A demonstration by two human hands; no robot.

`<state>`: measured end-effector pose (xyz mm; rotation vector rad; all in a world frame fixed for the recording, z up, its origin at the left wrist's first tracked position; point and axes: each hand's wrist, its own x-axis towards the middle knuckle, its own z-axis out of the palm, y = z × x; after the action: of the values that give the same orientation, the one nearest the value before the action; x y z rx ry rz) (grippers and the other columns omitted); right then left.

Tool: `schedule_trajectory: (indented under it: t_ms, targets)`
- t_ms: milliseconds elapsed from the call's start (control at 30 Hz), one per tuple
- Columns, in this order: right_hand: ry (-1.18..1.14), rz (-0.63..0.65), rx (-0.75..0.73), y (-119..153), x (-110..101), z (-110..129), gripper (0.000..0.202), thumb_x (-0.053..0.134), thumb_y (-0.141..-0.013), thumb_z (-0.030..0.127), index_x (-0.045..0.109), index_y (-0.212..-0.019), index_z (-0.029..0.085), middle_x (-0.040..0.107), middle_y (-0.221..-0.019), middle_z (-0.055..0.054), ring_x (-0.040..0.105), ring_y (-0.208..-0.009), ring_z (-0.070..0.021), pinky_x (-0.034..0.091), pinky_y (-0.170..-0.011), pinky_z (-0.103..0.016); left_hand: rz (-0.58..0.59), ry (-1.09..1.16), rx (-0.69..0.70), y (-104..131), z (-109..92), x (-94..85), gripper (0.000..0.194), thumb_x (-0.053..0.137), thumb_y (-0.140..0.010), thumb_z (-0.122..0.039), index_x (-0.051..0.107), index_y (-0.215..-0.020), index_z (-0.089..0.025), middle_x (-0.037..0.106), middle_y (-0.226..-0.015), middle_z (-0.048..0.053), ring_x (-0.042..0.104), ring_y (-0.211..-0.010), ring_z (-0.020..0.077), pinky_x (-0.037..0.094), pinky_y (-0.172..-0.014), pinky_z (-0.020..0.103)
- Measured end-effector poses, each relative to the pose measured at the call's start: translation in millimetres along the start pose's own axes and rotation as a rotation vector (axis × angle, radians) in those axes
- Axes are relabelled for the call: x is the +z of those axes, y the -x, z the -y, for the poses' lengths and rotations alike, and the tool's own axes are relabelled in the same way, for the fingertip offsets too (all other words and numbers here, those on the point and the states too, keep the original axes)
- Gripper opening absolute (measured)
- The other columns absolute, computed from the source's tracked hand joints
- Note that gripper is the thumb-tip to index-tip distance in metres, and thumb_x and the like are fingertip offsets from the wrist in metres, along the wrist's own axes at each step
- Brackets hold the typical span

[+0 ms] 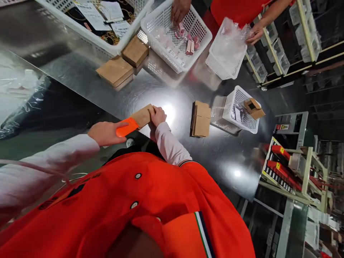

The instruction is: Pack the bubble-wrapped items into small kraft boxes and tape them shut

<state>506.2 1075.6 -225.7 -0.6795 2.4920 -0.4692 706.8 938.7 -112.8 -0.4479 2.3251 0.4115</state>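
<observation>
My left hand (107,133) is closed on a flat, bright orange piece (127,127), its exact kind unclear. The orange piece meets the near end of a slim brown cardboard box (143,116); whether it goes inside or lies against it, I cannot tell. At the box's far end, my right hand (158,115) grips it with thumb and fingers, over the edge of the metal table (172,96). To the right lies a stack of folded brown cardboard boxes (201,119).
Two more brown box stacks (116,71) lie by a large white basket (118,48) with papers. A co-worker's hand (180,10) reaches into a white basket (185,66) of pink items; the other holds clear plastic bags (231,36). A small basket (228,107) stands right.
</observation>
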Motion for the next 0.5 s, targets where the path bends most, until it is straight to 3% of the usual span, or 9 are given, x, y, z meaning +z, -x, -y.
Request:
schedule_trajectory:
  t_ms: [133,200,367,433,500]
  targets:
    - [0.136,-0.051,0.052,15,9,21,0.092,0.065,-0.105,0.073,0.048,-0.167,0.007,0.057,-0.157,-0.031,0.057,-0.144,-0.0423,0.051,-0.119,-0.061,-0.036,0.073,0.027,5,3,13.0,0.086,0.058,-0.098,-0.059,0.05,-0.175,-0.022,0.08,-0.134,0.019,0.078,-0.12,0.0416,0.057,-0.094,0.04]
    - [0.159,-0.035,0.051,16,11,25,0.092,0.065,-0.106,0.072,0.045,-0.169,0.009,0.054,-0.161,-0.032,0.056,-0.146,-0.0434,0.05,-0.118,-0.063,-0.056,0.108,0.017,15,13,34.4,0.087,0.058,-0.098,-0.058,0.047,-0.177,-0.023,0.079,-0.139,0.02,0.077,-0.123,0.0424,0.058,-0.096,0.041]
    - [0.22,-0.015,0.037,18,13,28,0.088,0.063,-0.106,0.072,0.046,-0.169,0.013,0.054,-0.162,-0.031,0.055,-0.149,-0.0447,0.053,-0.116,-0.063,-0.048,0.134,-0.064,42,50,108.8,0.085,0.056,-0.1,-0.058,0.042,-0.18,-0.032,0.078,-0.143,0.016,0.076,-0.126,0.0448,0.058,-0.101,0.047]
    - [0.254,-0.003,0.033,25,21,34,0.088,0.062,-0.107,0.072,0.046,-0.169,0.012,0.053,-0.162,-0.031,0.055,-0.149,-0.0446,0.054,-0.116,-0.062,-0.02,0.165,-0.069,38,56,126.1,0.085,0.056,-0.1,-0.058,0.045,-0.179,-0.029,0.076,-0.146,0.017,0.075,-0.126,0.0445,0.058,-0.101,0.046]
    - [0.28,0.021,0.001,36,31,42,0.086,0.059,-0.108,0.07,0.045,-0.169,0.011,0.053,-0.163,-0.031,0.055,-0.149,-0.0438,0.053,-0.117,-0.063,-0.008,0.215,-0.045,26,56,132.5,0.082,0.058,-0.1,-0.054,0.049,-0.176,-0.025,0.073,-0.15,0.019,0.075,-0.127,0.0428,0.057,-0.102,0.043]
